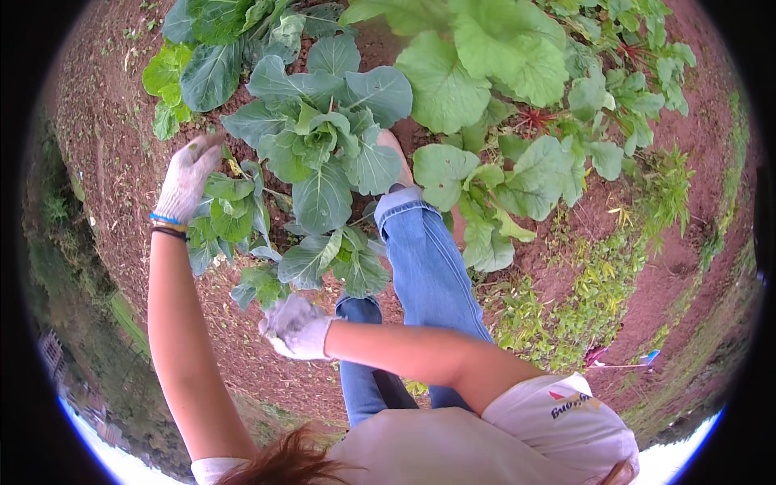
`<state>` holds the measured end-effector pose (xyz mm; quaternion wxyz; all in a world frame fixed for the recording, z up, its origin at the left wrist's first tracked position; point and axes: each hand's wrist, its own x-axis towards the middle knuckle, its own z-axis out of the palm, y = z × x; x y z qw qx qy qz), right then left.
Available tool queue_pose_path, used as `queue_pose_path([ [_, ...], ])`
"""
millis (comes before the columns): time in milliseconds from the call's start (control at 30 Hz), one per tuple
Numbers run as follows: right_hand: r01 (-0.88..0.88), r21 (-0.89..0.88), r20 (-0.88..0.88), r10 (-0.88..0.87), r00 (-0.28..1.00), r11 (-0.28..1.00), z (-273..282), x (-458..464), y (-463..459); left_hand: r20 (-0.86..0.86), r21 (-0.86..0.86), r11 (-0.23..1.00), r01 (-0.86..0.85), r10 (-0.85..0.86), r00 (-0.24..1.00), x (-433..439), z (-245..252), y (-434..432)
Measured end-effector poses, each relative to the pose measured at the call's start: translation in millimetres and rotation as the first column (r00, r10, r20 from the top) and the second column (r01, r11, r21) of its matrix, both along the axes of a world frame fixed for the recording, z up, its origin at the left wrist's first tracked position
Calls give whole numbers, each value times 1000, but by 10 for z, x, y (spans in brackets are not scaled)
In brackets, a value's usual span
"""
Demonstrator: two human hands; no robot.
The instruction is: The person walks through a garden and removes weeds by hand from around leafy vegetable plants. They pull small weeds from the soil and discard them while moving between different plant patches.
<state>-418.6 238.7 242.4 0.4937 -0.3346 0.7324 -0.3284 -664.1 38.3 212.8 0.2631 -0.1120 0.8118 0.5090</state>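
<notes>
My left hand (pixel 189 173), in a white knit glove, is beside the leaves of a small brassica plant (pixel 230 215) at the left. Its fingers are curled, and whether they grip anything is hidden. My right hand (pixel 295 327), in a soiled white glove, is bent inward just below a low brassica seedling (pixel 262 285). What lies inside its fingers does not show. A large blue-green brassica plant (pixel 318 142) spreads in front of me. Another young brassica (pixel 336 257) grows between it and my right hand.
Broad-leaved plants with red stems (pixel 536 121) grow at the right. More brassicas (pixel 212 66) stand at the far left. My jeans-clad leg (pixel 424 260) reaches between the plants. Low weeds (pixel 570 315) cover soil at right, near a thin stick with a blue end (pixel 652 357).
</notes>
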Motion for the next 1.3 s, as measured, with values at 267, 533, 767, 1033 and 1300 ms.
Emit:
queue_pose_path([
  [267,301,14,-157,-296,942,953,968,274,1416,33,51,983,-179,177,984,1260,241,-447],
  [533,272,-109,-290,-292,911,956,1282,555,1629,266,204,897,-392,335,904,2640,228,599],
  [767,241,-75,-231,-252,940,968,938,624,2330,365,180,930,-321,240,900,2912,165,1562],
  [1033,291,21,-129,-286,949,956,896,-306,4212,136,72,920,-386,374,917,1861,689,3406],
  [1300,871,108,263,-858,441,480,955,-1348,6503,-320,-107,987,118,-147,936,872,1113,5435],
])
